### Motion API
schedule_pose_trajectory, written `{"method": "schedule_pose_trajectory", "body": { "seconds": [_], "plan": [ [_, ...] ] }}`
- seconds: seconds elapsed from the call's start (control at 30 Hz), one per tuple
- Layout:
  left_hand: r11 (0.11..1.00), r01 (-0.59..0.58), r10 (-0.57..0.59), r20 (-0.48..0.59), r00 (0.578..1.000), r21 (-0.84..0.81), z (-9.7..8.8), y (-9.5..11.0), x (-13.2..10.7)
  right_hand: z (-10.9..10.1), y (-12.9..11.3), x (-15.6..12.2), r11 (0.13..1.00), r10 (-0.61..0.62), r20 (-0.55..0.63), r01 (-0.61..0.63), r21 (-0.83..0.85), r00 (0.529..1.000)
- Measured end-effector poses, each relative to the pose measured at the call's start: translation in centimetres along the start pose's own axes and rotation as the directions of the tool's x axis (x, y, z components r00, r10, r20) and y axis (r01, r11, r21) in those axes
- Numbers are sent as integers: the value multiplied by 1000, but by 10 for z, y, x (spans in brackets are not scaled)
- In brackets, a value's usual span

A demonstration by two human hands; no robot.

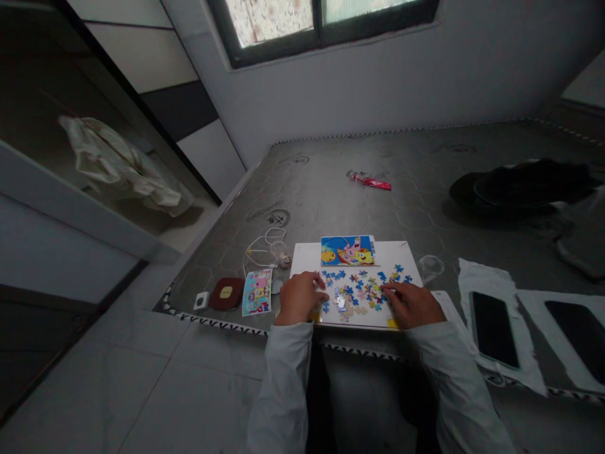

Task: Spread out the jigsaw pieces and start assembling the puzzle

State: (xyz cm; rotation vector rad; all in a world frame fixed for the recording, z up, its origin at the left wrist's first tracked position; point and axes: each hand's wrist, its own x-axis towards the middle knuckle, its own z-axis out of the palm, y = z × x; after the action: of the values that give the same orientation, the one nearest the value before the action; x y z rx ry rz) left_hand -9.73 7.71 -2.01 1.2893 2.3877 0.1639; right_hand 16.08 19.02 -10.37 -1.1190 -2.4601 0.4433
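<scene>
Loose jigsaw puzzle pieces point(362, 294), blue, yellow and pinkish, lie scattered over a white board point(307, 253). At the board's left side is my left hand point(299, 297), thumb and forefinger apart beside a few pieces, with nothing visible between them. My right hand point(416, 305) reaches in from the right, its fingers closed together at the right part of the pile. Those fingertips are on a jigsaw puzzle piece, which they mostly cover. Behind the pieces, a blue cartoon picture card point(348, 251) lies flat on the board.
Left of the board are a second cartoon card point(258, 292), a brown case point(227, 294), a small white box point(201, 300) and a white cord point(259, 250). Two phones point(494, 329) lie at right on white cloths. Farther back are a red packet point(371, 182) and a black bag point(524, 185).
</scene>
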Motion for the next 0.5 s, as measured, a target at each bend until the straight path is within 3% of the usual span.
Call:
{"method": "schedule_pose_trajectory", "body": {
  "seconds": [0.17, 0.3, 0.5],
  "plan": [
    [994, -109, 111, 103, 988, -20, 1, -5, 3, 0, -3, -1, 1000, -16, 0, 16, -16, 1000],
    [995, -94, 97, 99, 990, -34, -1, -10, 5, 0, -4, -2, 1000, -3, -61, 1, -23, 998],
    [992, -119, 121, 80, 989, -31, 0, -11, 6, 0, -1, -1, 1000, -19, -25, 18, -14, 1000]
  ]
}}
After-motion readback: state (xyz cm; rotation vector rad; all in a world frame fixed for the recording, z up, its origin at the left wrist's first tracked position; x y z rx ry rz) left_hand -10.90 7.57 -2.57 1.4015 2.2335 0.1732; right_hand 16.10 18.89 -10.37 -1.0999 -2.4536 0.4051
